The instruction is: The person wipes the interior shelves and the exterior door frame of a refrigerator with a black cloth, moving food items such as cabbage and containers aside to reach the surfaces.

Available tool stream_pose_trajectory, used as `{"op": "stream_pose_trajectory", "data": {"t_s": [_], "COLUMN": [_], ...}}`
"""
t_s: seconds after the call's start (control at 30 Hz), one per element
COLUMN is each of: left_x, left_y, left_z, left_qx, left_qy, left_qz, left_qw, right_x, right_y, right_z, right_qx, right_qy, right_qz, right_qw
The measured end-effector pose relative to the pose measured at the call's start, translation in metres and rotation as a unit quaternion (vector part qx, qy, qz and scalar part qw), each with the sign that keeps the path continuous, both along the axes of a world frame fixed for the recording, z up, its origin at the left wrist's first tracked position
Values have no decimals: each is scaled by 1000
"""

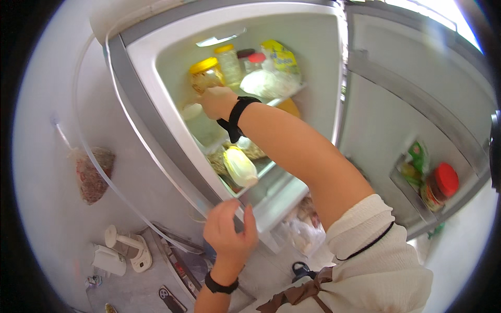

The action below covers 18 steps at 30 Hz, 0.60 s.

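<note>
An upright refrigerator stands open before me. My right hand reaches into its upper part, fingers at a pale, blurred thing beside the base of a yellow-lidded jar; whether it grips either one cannot be made out. Behind are another yellow-lidded jar, a red-lidded jar, a yellow packet and a white plastic bag. A napa cabbage lies on the shelf below. Outside the fridge's near edge, my left hand is raised with its thumb apart from the fingers, holding nothing.
The fridge door is swung out at right, with a red-lidded jar in its rack. A bag of dried food hangs on the left wall. Lower left are a white appliance and a phone. Plastic bags lie below the fridge compartment.
</note>
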<state>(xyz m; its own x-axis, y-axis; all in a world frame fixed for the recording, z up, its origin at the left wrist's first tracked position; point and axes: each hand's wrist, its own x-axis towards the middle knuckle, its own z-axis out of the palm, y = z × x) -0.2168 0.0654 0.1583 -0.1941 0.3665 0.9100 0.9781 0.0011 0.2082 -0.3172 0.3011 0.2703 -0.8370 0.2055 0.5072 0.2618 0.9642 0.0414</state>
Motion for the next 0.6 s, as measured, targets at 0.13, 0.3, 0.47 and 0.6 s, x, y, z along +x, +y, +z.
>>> {"op": "stream_pose_trajectory", "data": {"t_s": [0.13,0.3,0.47,0.6], "left_x": [-7,-12,-19,-23], "left_y": [5,15,23,14], "left_z": [8,10,13,15], "left_qx": [1,12,33,27], "left_qy": [0,-22,-37,-39], "left_qz": [18,38,38,22], "left_qw": [1000,999,998,999], "right_x": [-63,-100,-106,-56], "right_y": [21,39,42,22], "right_z": [6,-18,-18,11], "right_qx": [25,-21,-71,-39], "right_qy": [-140,-134,-96,-119], "right_qz": [-25,43,54,83], "right_qw": [990,990,991,989]}}
